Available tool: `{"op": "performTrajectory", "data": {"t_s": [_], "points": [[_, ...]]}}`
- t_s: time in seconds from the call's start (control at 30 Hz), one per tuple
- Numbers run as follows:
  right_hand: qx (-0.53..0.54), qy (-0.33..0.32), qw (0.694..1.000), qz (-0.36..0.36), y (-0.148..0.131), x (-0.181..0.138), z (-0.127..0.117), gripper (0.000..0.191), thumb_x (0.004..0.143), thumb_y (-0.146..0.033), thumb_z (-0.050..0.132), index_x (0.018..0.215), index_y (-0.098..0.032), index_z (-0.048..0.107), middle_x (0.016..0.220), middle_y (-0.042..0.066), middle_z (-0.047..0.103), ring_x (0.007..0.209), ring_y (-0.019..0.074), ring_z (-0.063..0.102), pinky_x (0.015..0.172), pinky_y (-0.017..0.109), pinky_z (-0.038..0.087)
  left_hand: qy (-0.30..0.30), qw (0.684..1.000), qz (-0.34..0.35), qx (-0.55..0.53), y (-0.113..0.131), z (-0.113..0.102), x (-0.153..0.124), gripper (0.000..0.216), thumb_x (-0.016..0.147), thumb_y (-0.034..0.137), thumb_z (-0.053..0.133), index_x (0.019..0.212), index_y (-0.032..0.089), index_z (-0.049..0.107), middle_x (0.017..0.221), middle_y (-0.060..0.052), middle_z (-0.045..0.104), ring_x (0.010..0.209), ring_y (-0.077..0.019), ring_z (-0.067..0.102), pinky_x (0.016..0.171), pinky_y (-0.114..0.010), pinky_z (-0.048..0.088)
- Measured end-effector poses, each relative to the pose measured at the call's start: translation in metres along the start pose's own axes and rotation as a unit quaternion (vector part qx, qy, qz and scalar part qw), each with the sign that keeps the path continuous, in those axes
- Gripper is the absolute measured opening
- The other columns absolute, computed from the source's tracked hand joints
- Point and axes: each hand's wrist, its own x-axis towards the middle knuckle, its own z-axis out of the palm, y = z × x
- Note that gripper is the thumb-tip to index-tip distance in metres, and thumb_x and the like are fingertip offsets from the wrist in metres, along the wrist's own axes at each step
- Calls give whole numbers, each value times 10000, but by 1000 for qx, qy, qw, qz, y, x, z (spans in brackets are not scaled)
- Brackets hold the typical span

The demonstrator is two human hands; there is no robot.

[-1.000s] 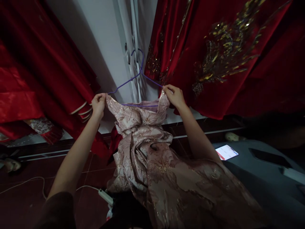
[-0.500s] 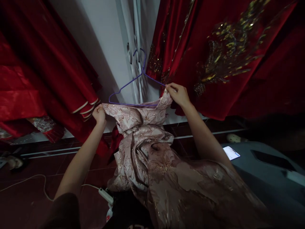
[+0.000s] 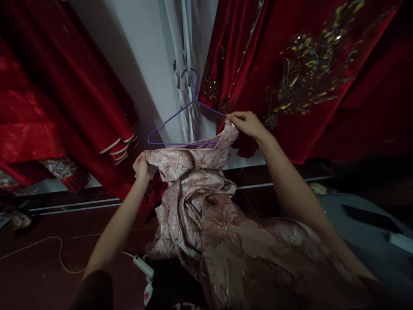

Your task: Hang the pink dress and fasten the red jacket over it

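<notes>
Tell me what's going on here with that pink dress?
A person is working a pink dress at a purple hanger. The right hand pinches one shoulder of the dress up at the hanger's right end. The left hand grips the other shoulder, which sits below the hanger's left end, off the wire. The hanger's hook is caught on a white rack, with red dresses hanging either side.

I think I am in a dress shop: red gowns [image 3: 300,73] with gold sparkles hang all along the wall [image 3: 142,64].
</notes>
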Motion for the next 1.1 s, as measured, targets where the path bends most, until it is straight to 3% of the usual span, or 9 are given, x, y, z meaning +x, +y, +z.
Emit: {"op": "performTrajectory", "data": {"t_s": [0.1,0.27,0.4,0.5,0.73,0.9,1.1], "points": [[-1,-8,1000,-3,0,2,-3,394,820,-523,516,865,-207,745,836,31,715,804,215,641,721,318,460,-8,999,33,-1,1,0,2,289,737,414,633,900,176,640,883,-54,673,789,-131,629,753,-292,502],[11,-18,1000,-2,2,6,-7,382,816,-514,529,850,-203,749,864,48,719,812,219,643,721,330,469,10,996,80,-43,24,17,20,270,716,357,662,888,150,641,921,-64,677,827,-122,632,822,-275,487],[13,-29,999,4,0,6,-9,424,813,-545,520,853,-191,749,846,57,717,823,230,640,714,328,470,-20,991,111,-66,37,28,26,268,737,331,642,909,127,627,922,-73,675,825,-115,636,824,-266,487],[7,-41,999,17,-2,6,-9,437,814,-551,508,869,-190,749,856,53,714,847,229,636,736,324,468,4,994,99,-46,33,29,24,233,743,294,641,886,109,637,847,-55,669,756,-96,622,775,-238,484],[-2,-63,998,20,-4,9,-12,466,796,-578,503,868,-186,746,829,51,702,784,214,620,689,311,453,41,998,-4,-51,7,21,8,99,757,189,620,827,130,656,747,-17,648,633,-66,580,681,-211,467],[-12,-86,996,23,-3,12,-16,517,774,-634,489,778,-171,718,652,23,622,657,171,557,591,277,391,42,998,33,-36,17,29,17,100,761,207,616,814,128,649,741,-22,646,657,-76,587,678,-209,472],[16,-108,994,20,-6,12,-19,532,754,-662,488,707,-167,676,598,20,553,592,138,474,539,267,331,29,995,91,1,37,40,27,134,773,202,576,850,109,634,773,-44,648,665,-72,584,662,-193,470]]}}
